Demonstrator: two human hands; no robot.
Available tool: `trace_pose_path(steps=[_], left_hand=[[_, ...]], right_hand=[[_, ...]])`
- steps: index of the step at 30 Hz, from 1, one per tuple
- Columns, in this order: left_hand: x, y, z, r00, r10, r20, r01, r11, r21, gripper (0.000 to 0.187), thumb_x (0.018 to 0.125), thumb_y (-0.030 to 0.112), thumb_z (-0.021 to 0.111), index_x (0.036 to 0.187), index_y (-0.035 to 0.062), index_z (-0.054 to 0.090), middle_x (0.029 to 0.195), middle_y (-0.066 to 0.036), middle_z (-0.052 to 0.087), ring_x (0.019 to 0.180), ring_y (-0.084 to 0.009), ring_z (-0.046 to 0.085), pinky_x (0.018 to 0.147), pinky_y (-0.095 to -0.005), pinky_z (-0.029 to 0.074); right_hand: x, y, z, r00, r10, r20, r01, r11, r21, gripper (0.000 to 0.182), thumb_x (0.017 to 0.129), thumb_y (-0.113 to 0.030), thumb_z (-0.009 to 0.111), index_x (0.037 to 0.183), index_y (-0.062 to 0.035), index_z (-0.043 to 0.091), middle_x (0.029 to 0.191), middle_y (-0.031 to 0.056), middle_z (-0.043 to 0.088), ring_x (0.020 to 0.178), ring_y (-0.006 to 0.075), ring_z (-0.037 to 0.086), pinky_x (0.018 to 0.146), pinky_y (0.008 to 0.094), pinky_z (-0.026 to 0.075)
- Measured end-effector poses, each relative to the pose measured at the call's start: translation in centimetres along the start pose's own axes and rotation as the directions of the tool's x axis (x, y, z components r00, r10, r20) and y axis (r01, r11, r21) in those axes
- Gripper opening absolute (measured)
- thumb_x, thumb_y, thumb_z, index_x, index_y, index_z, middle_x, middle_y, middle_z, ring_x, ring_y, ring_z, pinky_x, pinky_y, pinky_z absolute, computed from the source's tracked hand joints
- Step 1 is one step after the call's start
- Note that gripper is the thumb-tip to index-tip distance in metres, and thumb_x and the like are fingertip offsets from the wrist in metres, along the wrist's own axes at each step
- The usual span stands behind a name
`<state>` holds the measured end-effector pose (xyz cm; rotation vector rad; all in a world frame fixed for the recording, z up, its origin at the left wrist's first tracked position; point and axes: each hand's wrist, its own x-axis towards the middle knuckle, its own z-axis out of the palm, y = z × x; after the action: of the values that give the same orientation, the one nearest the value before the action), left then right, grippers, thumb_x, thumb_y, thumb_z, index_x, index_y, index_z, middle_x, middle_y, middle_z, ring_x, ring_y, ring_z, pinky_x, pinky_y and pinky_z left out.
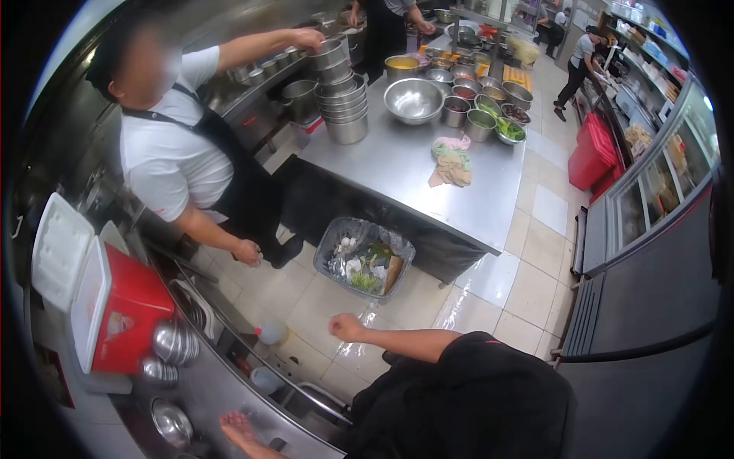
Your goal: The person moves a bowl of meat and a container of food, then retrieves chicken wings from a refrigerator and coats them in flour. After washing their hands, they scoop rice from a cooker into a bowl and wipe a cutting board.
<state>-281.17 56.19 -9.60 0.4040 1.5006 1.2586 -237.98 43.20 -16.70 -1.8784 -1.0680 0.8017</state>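
Observation:
My left hand [238, 428] is held low at the bottom of the view, palm partly up and fingers stretched out, with nothing seen in it. It is over the steel counter [229, 382], nearest to a metal bowl [171, 422]. My right hand [348, 327] hangs out over the tiled floor with its fingers curled in, and no object shows in it. Beyond it stands a lined waste bin [325, 264] holding food scraps.
A person in a black apron [222, 161] grips stacked steel pots [344, 115] on the steel table [397, 164]. A large bowl [414, 101], cloths [451, 164] and food containers share it. A red box [134, 306] and stacked bowls [175, 342] are at left; a fridge [650, 260] at right.

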Motion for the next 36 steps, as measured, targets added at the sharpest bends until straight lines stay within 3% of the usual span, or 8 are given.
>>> trace_pose_path(steps=[7,8,12,13,19,28,30,36], left_hand=[[8.2,5.1,6.4,0.992,0.007,0.126,0.020,0.977,-0.213,0.058,0.088,0.038,0.040,0.137,0.0101,0.023,0.143,-0.015,0.017,0.129,-0.0337,0.026,0.104,-0.0472,0.025],[9.0,5.9,7.5,0.988,0.005,0.157,0.040,0.959,-0.281,0.057,0.088,0.037,0.041,0.136,0.0109,0.025,0.142,-0.019,0.017,0.128,-0.0360,0.025,0.104,-0.0488,0.026],[14.1,6.0,8.5,0.961,0.173,0.216,-0.122,0.965,-0.231,0.050,0.085,0.032,0.050,0.127,0.0093,0.036,0.120,-0.023,0.038,0.110,-0.0379,0.043,0.092,-0.0470,0.040],[16.6,6.7,8.8,0.986,-0.027,0.163,0.078,0.947,-0.312,0.059,0.080,0.034,0.056,0.128,0.0077,0.035,0.117,-0.023,0.039,0.108,-0.0368,0.045,0.091,-0.0456,0.041],[13.4,8.8,14.3,0.991,-0.118,0.055,0.127,0.973,-0.192,0.097,0.072,0.039,0.064,0.132,-0.0120,0.008,0.131,-0.029,0.025,0.112,-0.0375,0.042,0.091,-0.0456,0.040],[19.1,8.2,15.4,0.972,0.064,0.227,0.011,0.949,-0.315,0.072,0.079,0.022,0.058,0.125,-0.0156,0.017,0.119,-0.025,0.035,0.095,-0.0299,0.052,0.075,-0.0395,0.050],[19.0,9.3,16.4,0.988,-0.149,0.037,0.152,0.912,-0.381,0.060,0.077,0.015,0.059,0.121,-0.0111,0.029,0.106,-0.020,0.042,0.087,-0.0265,0.054,0.073,-0.0404,0.051],[20.1,11.3,15.6,0.983,-0.179,0.051,0.184,0.906,-0.381,0.013,0.064,0.006,0.054,0.077,0.0055,0.051,0.081,-0.007,0.049,0.077,-0.0213,0.051,0.074,-0.0378,0.047]], right_hand=[[-5.2,13.9,-8.6,0.961,0.220,-0.167,-0.273,0.848,-0.454,0.017,0.071,-0.024,0.059,0.077,-0.0099,0.066,0.078,0.0148,0.063,0.076,0.0321,0.060,0.070,0.0427,0.046],[-6.7,17.2,-9.3,0.967,0.118,-0.228,-0.209,0.878,-0.430,0.019,0.069,-0.021,0.056,0.069,-0.0035,0.063,0.073,0.0187,0.062,0.067,0.0340,0.059,0.063,0.0452,0.046],[-13.1,17.2,-16.0,0.790,0.554,-0.261,-0.540,0.831,0.130,0.014,0.071,-0.013,0.058,0.067,-0.0007,0.062,0.058,0.0079,0.059,0.047,0.0171,0.054,0.043,0.0311,0.044],[-14.2,16.7,-17.4,0.720,0.654,-0.234,-0.635,0.756,0.159,0.012,0.073,-0.011,0.057,0.071,0.0007,0.061,0.060,0.0042,0.057,0.049,0.0134,0.052,0.041,0.0273,0.043],[-23.9,15.8,-19.9,0.377,0.902,-0.209,-0.792,0.431,0.433,0.004,0.076,-0.005,0.054,0.076,-0.0013,0.055,0.057,0.0041,0.049,0.042,0.0143,0.048,0.037,0.0262,0.041],[-28.0,13.6,-18.5,0.321,0.932,-0.169,-0.815,0.363,0.452,0.014,0.079,-0.003,0.047,0.087,0.0002,0.058,0.058,0.0068,0.052,0.043,0.0163,0.051,0.036,0.0276,0.043],[-28.0,13.5,-18.8,0.314,0.934,-0.171,-0.774,0.356,0.524,0.014,0.080,-0.004,0.047,0.088,-0.0009,0.058,0.060,0.0072,0.054,0.044,0.0165,0.052,0.037,0.0281,0.044],[-31.2,13.1,-17.6,0.307,0.932,-0.194,-0.734,0.362,0.574,0.014,0.080,-0.008,0.047,0.089,-0.0036,0.057,0.065,0.0063,0.056,0.051,0.0155,0.055,0.043,0.0275,0.047]])
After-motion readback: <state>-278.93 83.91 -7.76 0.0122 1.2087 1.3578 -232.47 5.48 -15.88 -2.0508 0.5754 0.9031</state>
